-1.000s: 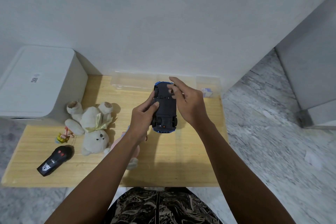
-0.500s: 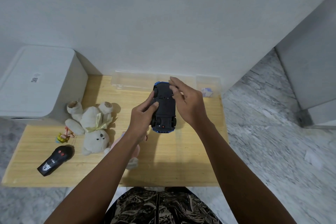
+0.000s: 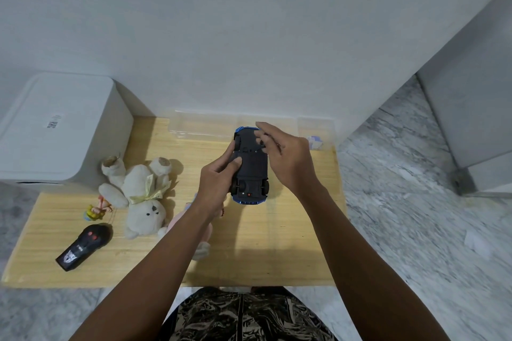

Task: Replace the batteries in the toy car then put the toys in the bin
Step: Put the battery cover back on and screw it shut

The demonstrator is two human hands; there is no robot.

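A blue toy car [image 3: 252,171] is held upside down above the wooden table [image 3: 291,243], its black underside facing me. My left hand [image 3: 219,183] grips the car's left side, thumb pressed on the underside. My right hand [image 3: 282,158] comes over the car's far right part, its curled fingers touching the underside near the front wheels. A white lidded bin [image 3: 58,130] stands at the table's back left. A black remote control [image 3: 83,246] lies near the front left edge.
A white teddy bear [image 3: 138,196] lies left of my hands, a small colourful figurine [image 3: 95,210] beside it. A pink soft toy [image 3: 205,230] is partly hidden under my left forearm. Clear plastic boxes [image 3: 205,126] line the wall; one at the right [image 3: 315,133] holds small items.
The car has shifted slightly left and tilted a little in my hands. My right fingers have curled in closer over the underside near the front.
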